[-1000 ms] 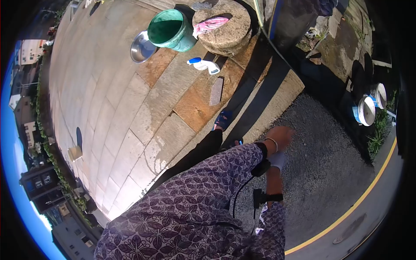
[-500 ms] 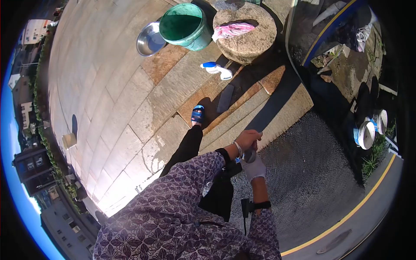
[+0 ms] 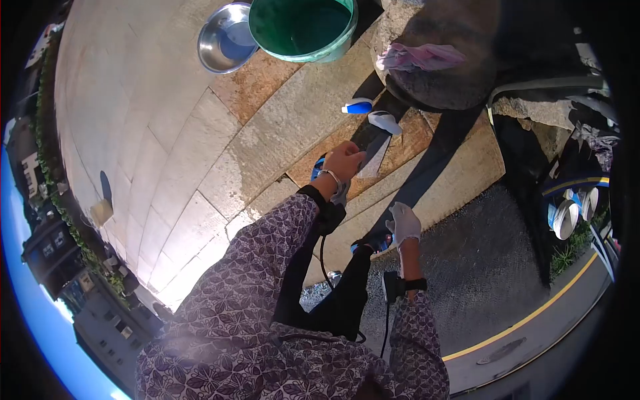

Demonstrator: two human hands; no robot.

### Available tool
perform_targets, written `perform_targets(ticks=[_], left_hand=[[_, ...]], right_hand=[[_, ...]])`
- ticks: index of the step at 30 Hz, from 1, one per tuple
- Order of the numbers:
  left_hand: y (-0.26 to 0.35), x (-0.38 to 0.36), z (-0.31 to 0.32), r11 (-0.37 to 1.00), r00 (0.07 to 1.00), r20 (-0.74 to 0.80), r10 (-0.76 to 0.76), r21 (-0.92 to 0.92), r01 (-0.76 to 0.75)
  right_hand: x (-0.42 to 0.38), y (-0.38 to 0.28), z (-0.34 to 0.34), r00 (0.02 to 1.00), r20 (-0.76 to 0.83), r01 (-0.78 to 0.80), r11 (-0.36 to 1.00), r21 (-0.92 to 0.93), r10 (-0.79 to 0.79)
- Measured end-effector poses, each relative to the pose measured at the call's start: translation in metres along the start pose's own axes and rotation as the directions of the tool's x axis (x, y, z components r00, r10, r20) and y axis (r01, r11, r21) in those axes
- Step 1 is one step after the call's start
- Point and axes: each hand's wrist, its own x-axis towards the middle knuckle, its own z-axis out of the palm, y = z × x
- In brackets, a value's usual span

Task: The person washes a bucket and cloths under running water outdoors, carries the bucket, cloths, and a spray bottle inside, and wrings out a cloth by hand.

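Steel basin (image 3: 227,41) beside green bucket (image 3: 303,30), both on paving (image 3: 153,100). My left hand (image 3: 345,162) bare, fingers bent; pale shape below wrist, can't tell if held. Blue-and-white bottle (image 3: 385,123) on paving, out of both hands, blue end leftward, long axis sloping down rightward. Grey slab (image 3: 375,159) near left hand, long axis slanting up rightward. My right hand (image 3: 404,225) already gloved, loosely curled, nothing seen inside. Pink cloth (image 3: 427,58) lies crumpled on round stone (image 3: 389,32), unheld.
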Motion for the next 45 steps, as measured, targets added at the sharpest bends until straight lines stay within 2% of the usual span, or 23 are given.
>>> perform_targets(ticks=[2, 4, 5, 6, 7, 8, 11, 12, 13, 15, 19, 22, 24, 25, 26, 28, 32, 34, 37, 39, 42, 44, 45], left_hand=[[-0.003, 0.029, -0.016, 0.918, 0.934, -0.211, 0.289, 0.339, -0.208], [0.004, 0.058, -0.030, 0.852, 0.924, -0.165, 0.346, 0.468, -0.235], [0.004, 0.073, -0.032, 0.860, 0.934, -0.154, 0.323, 0.459, -0.222], [0.004, 0.088, -0.034, 0.804, 0.906, -0.110, 0.410, 0.512, -0.302], [0.003, 0.103, -0.036, 0.738, 0.869, -0.061, 0.491, 0.559, -0.378], [0.003, 0.115, -0.036, 0.747, 0.877, -0.057, 0.476, 0.552, -0.370], [0.000, 0.145, -0.030, 0.668, 0.901, 0.108, 0.421, 0.634, -0.389], [-0.005, 0.151, -0.025, 0.677, 0.906, 0.115, 0.406, 0.628, -0.383], [-0.009, 0.160, -0.022, 0.679, 0.902, 0.093, 0.422, 0.627, -0.382], [-0.016, 0.170, -0.019, 0.705, 0.911, 0.044, 0.409, 0.619, -0.347], [-0.027, 0.162, -0.015, 0.744, 0.907, 0.038, 0.419, 0.559, -0.367], [-0.038, 0.158, -0.024, 0.771, 0.895, 0.098, 0.434, 0.474, -0.426], [-0.051, 0.154, -0.034, 0.854, 0.900, 0.127, 0.416, 0.287, -0.435], [-0.054, 0.151, -0.039, 0.928, 0.959, 0.187, 0.214, 0.269, -0.259], [-0.059, 0.146, -0.045, 0.926, 0.959, 0.174, 0.224, 0.268, -0.265], [-0.066, 0.133, -0.057, 0.983, 0.934, 0.325, 0.146, 0.059, -0.174], [-0.061, 0.086, -0.083, 0.964, 0.843, 0.508, 0.180, 0.080, -0.254], [-0.065, 0.069, -0.094, 0.918, 0.823, 0.513, 0.245, 0.151, -0.367], [-0.058, 0.040, -0.120, 0.870, 0.854, 0.486, 0.186, 0.323, -0.373], [-0.048, 0.021, -0.139, 0.839, 0.862, 0.476, 0.177, 0.384, -0.385], [-0.042, 0.000, -0.158, 0.805, 0.894, 0.406, 0.188, 0.458, -0.377], [-0.039, -0.009, -0.169, 0.793, 0.918, 0.339, 0.204, 0.492, -0.358], [-0.038, -0.012, -0.175, 0.774, 0.909, 0.315, 0.273, 0.490, -0.402]], right_hand=[[0.032, -0.018, 0.020, 0.988, -0.130, 0.061, 0.979, -0.194, -0.087], [0.069, -0.027, 0.030, 0.981, -0.125, 0.134, 0.986, -0.098, -0.146], [0.090, -0.032, 0.033, 0.944, -0.184, 0.212, 0.930, -0.300, -0.275], [0.109, -0.038, 0.037, 0.888, -0.206, 0.269, 0.827, -0.494, -0.411], [0.108, -0.066, 0.048, 0.885, -0.234, 0.214, 0.798, -0.564, -0.402], [0.105, -0.096, 0.059, 0.881, -0.260, 0.158, 0.763, -0.627, -0.396], [0.150, -0.107, 0.071, 0.833, -0.218, 0.206, 0.651, -0.731, -0.509], [0.156, -0.112, 0.073, 0.798, -0.193, 0.241, 0.596, -0.766, -0.571], [0.160, -0.122, 0.079, 0.807, -0.193, 0.228, 0.595, -0.771, -0.559], [0.167, -0.136, 0.088, 0.855, -0.051, 0.222, 0.453, -0.863, -0.516], [0.177, -0.119, 0.092, 0.842, -0.036, 0.209, 0.387, -0.898, -0.538], [0.173, -0.108, 0.097, 0.850, -0.092, 0.194, 0.472, -0.860, -0.518], [0.161, -0.104, 0.104, 0.827, 0.088, 0.338, 0.364, -0.868, -0.556], [0.153, -0.098, 0.110, 0.790, 0.176, 0.413, 0.298, -0.860, -0.587], [0.146, -0.094, 0.116, 0.744, 0.263, 0.486, 0.228, -0.844, -0.614], [0.111, -0.110, 0.138, 0.783, 0.380, 0.528, 0.204, -0.824, -0.493], [0.091, -0.094, 0.153, 0.751, 0.496, 0.623, 0.221, -0.750, -0.436], [0.076, -0.091, 0.159, 0.739, 0.520, 0.645, 0.227, -0.730, -0.428], [0.051, -0.097, 0.177, 0.706, 0.516, 0.680, 0.257, -0.687, -0.486], [0.033, -0.106, 0.192, 0.774, 0.516, 0.628, 0.348, -0.696, -0.366], [0.021, -0.109, 0.211, 0.802, 0.498, 0.597, 0.407, -0.691, -0.331], [0.013, -0.114, 0.221, 0.783, 0.494, 0.621, 0.429, -0.656, -0.379], [0.013, -0.116, 0.226, 0.729, 0.509, 0.681, 0.407, -0.609, -0.458]])
